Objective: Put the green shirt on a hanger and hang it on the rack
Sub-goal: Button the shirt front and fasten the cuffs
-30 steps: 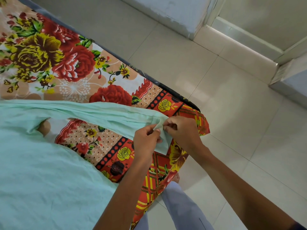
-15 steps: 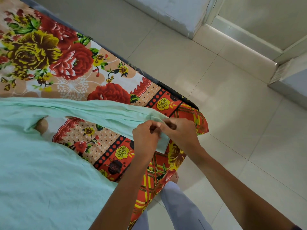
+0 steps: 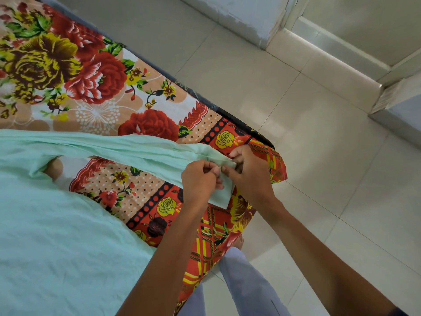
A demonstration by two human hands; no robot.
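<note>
While the green shirt [image 3: 57, 236] lies spread across the bed [image 3: 95, 92], both hands are busy right at the end of its sleeve [image 3: 145, 153], which stretches out from the body of the shirt toward the bed's near corner. Left hand [image 3: 200, 181] comes in from below, fingers curled, thumb and fingertips pinching the cuff [image 3: 222, 192] of that sleeve. Right hand [image 3: 248, 172] meets it from the other side, fingers bent and nipping the same pale green cloth just beside the left, so the two hands are almost knuckle to knuckle. A flap of the cuff hangs down below them over the edge of the bedsheet [image 3: 211, 242], which is a loud print of red and yellow roses with a plaid border draping off the corner. Most of the shirt fills the lower left of the view, flat and a little wrinkled, with a gap under the arm where the sheet shows through. Beyond the bed there is pale tiled floor [image 3: 319, 156], and at the bottom the person's leg in light grey trousers [image 3: 246, 286] stands close against the hanging sheet.
</note>
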